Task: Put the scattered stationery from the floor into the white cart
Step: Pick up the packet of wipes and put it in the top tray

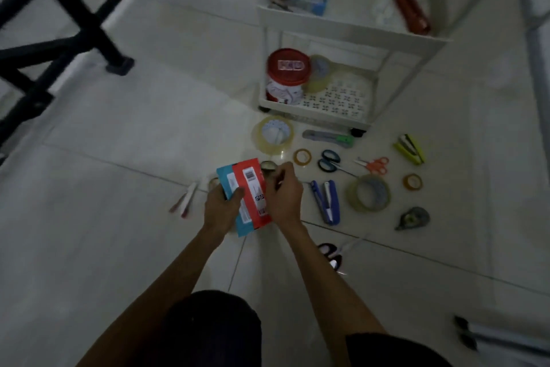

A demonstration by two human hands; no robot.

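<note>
Your left hand [221, 209] and right hand [282, 194] both grip the red-and-blue packets [248, 191], fingers closed, just short of the white cart [351, 30].

Small tape roll [213, 181] mostly hidden behind left hand [221, 208] and packets [248, 195]. Dark item [268, 164] at right hand [284, 195] fingertips: unidentifiable.
</note>
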